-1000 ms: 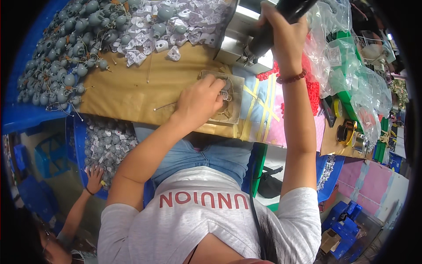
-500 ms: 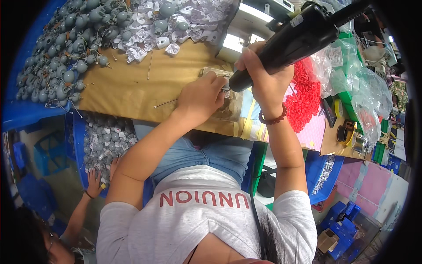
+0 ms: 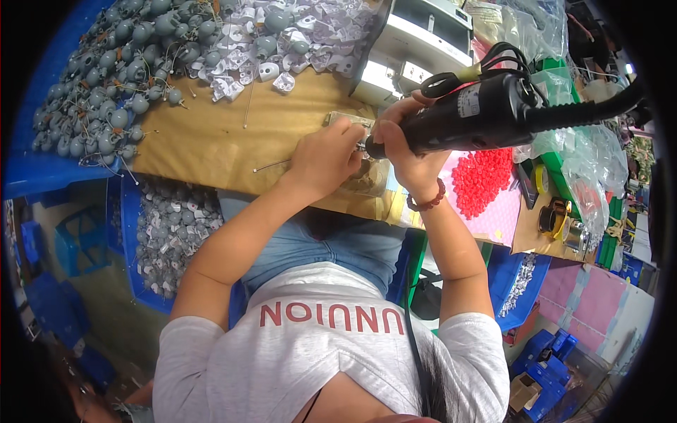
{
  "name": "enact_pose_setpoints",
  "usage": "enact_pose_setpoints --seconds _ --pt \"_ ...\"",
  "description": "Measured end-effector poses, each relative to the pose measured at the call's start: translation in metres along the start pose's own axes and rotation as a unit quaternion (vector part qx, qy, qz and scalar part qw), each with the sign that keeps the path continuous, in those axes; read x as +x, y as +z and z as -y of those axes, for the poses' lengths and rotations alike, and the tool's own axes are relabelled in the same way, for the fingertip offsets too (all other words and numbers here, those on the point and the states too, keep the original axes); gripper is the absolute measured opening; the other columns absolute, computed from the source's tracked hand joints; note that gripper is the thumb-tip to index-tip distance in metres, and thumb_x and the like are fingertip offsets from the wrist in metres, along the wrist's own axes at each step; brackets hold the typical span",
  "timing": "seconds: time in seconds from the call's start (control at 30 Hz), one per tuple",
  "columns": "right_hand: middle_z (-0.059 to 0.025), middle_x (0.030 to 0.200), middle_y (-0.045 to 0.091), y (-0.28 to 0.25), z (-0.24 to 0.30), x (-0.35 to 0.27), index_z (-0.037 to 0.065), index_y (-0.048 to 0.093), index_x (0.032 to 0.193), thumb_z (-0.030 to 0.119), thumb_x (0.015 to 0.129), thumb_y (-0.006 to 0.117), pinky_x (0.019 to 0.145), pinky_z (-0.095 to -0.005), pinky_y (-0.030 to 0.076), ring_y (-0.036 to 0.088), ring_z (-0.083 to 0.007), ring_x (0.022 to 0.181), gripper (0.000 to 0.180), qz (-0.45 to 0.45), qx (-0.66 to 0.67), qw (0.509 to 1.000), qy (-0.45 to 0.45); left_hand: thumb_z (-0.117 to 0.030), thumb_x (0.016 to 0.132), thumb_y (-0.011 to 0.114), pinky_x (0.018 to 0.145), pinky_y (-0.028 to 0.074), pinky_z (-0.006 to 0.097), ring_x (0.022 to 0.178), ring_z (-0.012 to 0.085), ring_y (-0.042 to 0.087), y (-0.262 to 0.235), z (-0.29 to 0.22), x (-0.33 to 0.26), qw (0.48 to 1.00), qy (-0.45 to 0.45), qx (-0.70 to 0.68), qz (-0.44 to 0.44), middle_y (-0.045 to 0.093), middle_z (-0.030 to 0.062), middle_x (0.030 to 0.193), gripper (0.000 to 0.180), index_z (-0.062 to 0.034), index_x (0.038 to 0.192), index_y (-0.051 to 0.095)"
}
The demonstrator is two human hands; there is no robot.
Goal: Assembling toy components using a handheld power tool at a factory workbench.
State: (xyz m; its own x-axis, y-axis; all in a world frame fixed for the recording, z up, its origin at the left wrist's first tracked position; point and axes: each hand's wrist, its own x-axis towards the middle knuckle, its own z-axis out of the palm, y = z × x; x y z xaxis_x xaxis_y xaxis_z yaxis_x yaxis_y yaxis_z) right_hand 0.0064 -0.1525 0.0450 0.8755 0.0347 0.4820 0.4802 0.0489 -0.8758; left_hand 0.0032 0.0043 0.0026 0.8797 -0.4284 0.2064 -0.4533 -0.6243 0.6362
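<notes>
My right hand (image 3: 409,155) is wrapped round a black electric screwdriver (image 3: 469,116), which lies nearly level with its nose toward my left hand. My left hand (image 3: 321,158) is closed over a small work block (image 3: 367,182) at the table's near edge. Its fingertips pinch a small part there, mostly hidden by the fingers and the tool's nose. From under that hand a thin wire (image 3: 271,166) sticks out to the left across the brown table cover (image 3: 211,141).
Grey round parts with wires (image 3: 106,99) heap up at the far left, beside white plastic pieces (image 3: 284,82). A white machine (image 3: 430,32) stands behind my right hand. Red pieces (image 3: 483,180) and tape rolls (image 3: 553,215) lie right. A filled blue bin (image 3: 169,303) sits below left.
The screwdriver has swung from a steep slant to nearly level, and my right hand has shifted left and turned with it. A co-worker's hand has left the blue bin at lower left.
</notes>
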Motion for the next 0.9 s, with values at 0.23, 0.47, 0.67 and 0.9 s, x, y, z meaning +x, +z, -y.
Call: enact_pose_setpoints --seconds 0.23,0.47,0.67,0.9 --pt "-0.0103 0.082 0.061 0.003 0.011 0.007 0.004 0.040 0.124 -0.010 0.080 0.065 0.064 -0.0325 0.052 0.063 -0.0186 0.070 0.052 -0.029 -0.005 0.999 0.037 -0.018 0.081 0.068 0.070 0.052 0.048 0.087 0.0346 0.064 0.000 0.000 0.000 1.000 -0.011 0.001 0.015 0.058 0.0083 0.104 0.033 -0.0123 0.112 0.056" --pt "-0.0067 0.077 0.063 -0.070 0.005 0.030 0.002 0.054 0.102 0.012 0.089 0.073 0.060 -0.0274 0.051 0.063 -0.0144 0.066 0.024 -0.264 -0.074 0.957 0.096 -0.018 0.083 0.072 0.075 0.054 0.041 0.092 0.0316 0.065 -0.001 0.000 -0.005 1.000 0.002 -0.028 -0.010 0.063 0.0065 0.110 0.034 -0.0106 0.115 0.062" --pt "-0.0181 0.119 0.061 -0.061 -0.006 -0.016 -0.001 0.060 0.122 0.003 0.080 0.076 0.096 -0.0427 0.043 0.056 -0.0348 0.110 0.045 -0.161 -0.498 0.840 -0.142 -0.015 0.083 0.072 0.075 0.054 0.039 0.090 0.0287 0.065 0.003 0.002 -0.014 0.995 0.069 -0.003 -0.074 0.068 0.0063 0.102 0.031 -0.0090 0.112 0.065" --pt "-0.0114 0.083 0.071 -0.007 -0.029 -0.031 0.001 0.070 0.098 0.005 0.090 0.068 0.070 -0.0292 0.052 0.067 -0.0216 0.073 0.009 -0.057 -0.273 0.955 0.103 -0.013 0.081 0.074 0.073 0.053 0.039 0.088 0.0288 0.065 0.002 0.000 -0.013 0.995 0.075 0.014 -0.063 0.067 0.0073 0.099 0.032 -0.0075 0.111 0.064"
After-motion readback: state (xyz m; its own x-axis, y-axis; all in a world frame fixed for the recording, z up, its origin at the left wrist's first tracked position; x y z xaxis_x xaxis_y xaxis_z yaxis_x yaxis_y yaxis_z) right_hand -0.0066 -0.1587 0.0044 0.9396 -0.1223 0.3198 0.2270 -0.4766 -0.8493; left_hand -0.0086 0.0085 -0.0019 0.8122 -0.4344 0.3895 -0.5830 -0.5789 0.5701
